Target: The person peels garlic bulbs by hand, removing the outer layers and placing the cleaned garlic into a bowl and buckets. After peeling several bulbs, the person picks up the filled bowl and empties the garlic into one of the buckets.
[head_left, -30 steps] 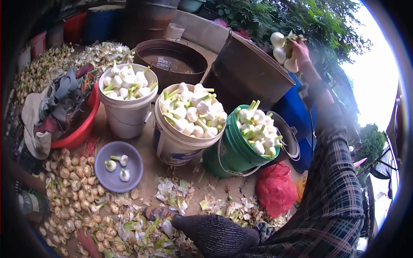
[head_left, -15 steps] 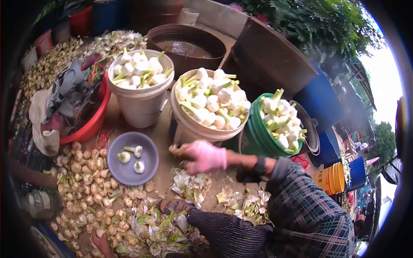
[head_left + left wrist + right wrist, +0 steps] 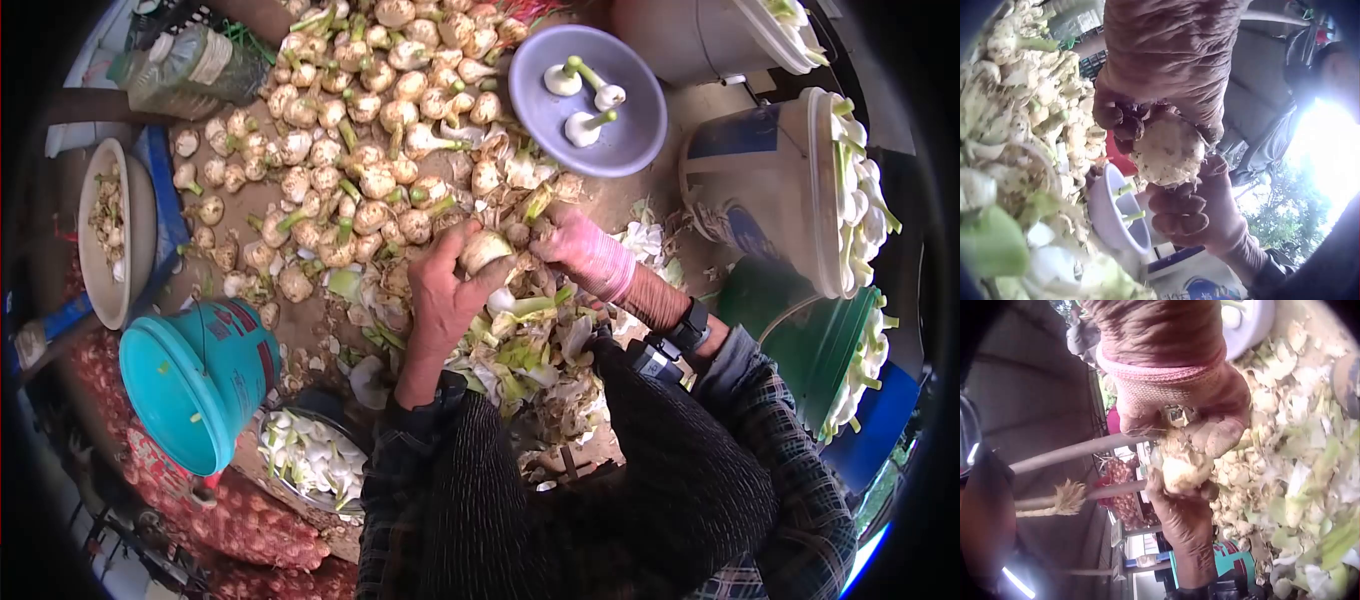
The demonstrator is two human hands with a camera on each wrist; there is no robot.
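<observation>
While both hands gripped one unpeeled bulb (image 3: 487, 250) at frame centre, left hand (image 3: 445, 285) and right hand (image 3: 580, 250) pinching it, three peeled bulbs lay on the plate (image 3: 640, 140) at 1 o'clock; the unpeeled heap (image 3: 340, 130) at 11 o'clock remained large.

1. The head view looks steeply down from above; the round grey-blue plastic plate (image 3: 590, 100) lies toward one o'clock.
2. The left wrist view sits very near, looking along the hand at the pale dirty round bulb (image 3: 1168, 150).
3. The right wrist view, equally near, shares that bulb (image 3: 1180, 470).
</observation>
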